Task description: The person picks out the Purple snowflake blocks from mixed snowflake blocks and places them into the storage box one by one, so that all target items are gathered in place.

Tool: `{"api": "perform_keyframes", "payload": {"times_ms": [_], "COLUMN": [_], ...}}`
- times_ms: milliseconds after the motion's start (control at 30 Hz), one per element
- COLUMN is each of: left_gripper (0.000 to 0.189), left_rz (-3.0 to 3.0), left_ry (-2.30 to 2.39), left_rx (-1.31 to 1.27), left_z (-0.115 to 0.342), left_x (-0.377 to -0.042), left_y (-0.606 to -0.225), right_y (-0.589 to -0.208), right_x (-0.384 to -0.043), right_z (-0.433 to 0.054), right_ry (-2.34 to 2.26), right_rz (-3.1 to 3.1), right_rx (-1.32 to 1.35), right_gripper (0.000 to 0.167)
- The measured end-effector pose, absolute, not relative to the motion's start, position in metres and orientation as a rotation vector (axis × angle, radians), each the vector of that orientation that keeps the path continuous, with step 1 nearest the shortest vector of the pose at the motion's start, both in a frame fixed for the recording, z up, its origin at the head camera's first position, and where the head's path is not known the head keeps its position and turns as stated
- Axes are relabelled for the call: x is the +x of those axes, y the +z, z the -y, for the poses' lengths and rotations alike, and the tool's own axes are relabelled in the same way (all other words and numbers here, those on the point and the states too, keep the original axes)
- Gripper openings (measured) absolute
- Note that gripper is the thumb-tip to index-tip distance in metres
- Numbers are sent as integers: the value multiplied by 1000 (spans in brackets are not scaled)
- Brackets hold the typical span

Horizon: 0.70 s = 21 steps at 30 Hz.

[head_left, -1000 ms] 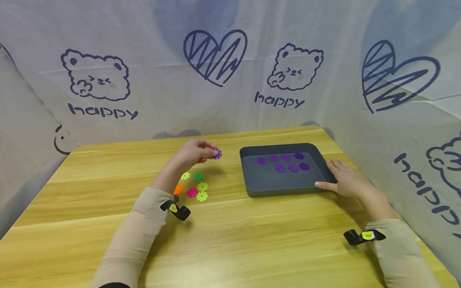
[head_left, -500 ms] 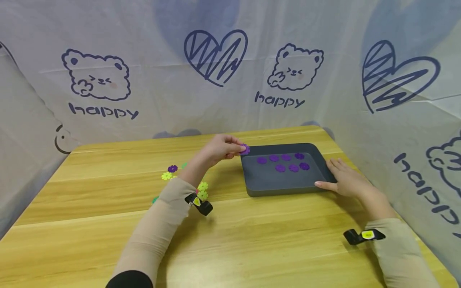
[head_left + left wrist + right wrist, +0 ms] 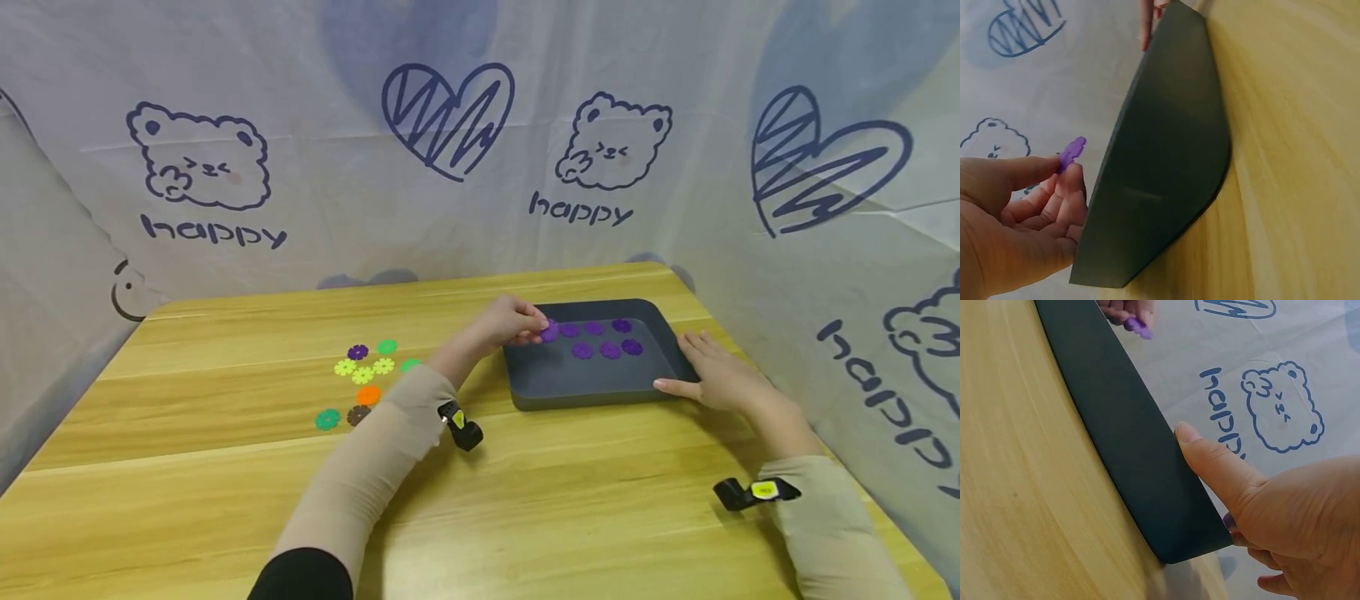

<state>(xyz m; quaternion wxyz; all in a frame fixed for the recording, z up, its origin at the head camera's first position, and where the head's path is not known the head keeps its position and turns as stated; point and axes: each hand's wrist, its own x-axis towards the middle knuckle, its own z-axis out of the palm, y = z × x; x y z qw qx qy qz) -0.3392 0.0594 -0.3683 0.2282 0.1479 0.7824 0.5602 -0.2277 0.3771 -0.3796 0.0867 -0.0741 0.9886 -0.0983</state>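
My left hand [image 3: 512,322] pinches a purple notched plastic disc [image 3: 550,331] between thumb and fingertips, over the left side of a dark grey tray [image 3: 577,387]. In the left wrist view that disc [image 3: 1073,152] is tilted up, beside the tray's rim. Several purple discs [image 3: 582,352] lie flat inside the tray in two rows. At the tray's right front corner rests my right hand [image 3: 716,372], fingers extended along the side and thumb on the front rim. In the right wrist view the thumb [image 3: 1210,453] touches the rim; the other fingers are partly hidden.
Several loose discs lie on the wooden table [image 3: 525,500] left of the tray, among them a dark purple one [image 3: 357,352], an orange one [image 3: 368,395], a brown one [image 3: 358,415] and a green one [image 3: 327,419]. My left forearm covers part of that group. A printed cloth [image 3: 337,150] hangs behind.
My left hand has carried the purple disc rightward from above the loose discs to over the tray's left part. The right hand and the tray have stayed in place.
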Motion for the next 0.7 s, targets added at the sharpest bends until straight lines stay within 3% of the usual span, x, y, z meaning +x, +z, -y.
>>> {"api": "perform_keyframes", "payload": {"times_ms": [400,700], "left_gripper": [15,20], "left_rz": [-2682,-2835], "left_ry": [874,624], "left_rx": [673,648], "left_z": [-85,-96], "left_x": [-343,-342], "left_y": [-380,-385], "right_y": [-381,-383], "right_x": [-230,-229], "right_z": [-380,-378], "right_ry": [-320,-326], "right_rz": [-2938,-2948], "right_rx": [-216,-219], "right_gripper": [112,111]}}
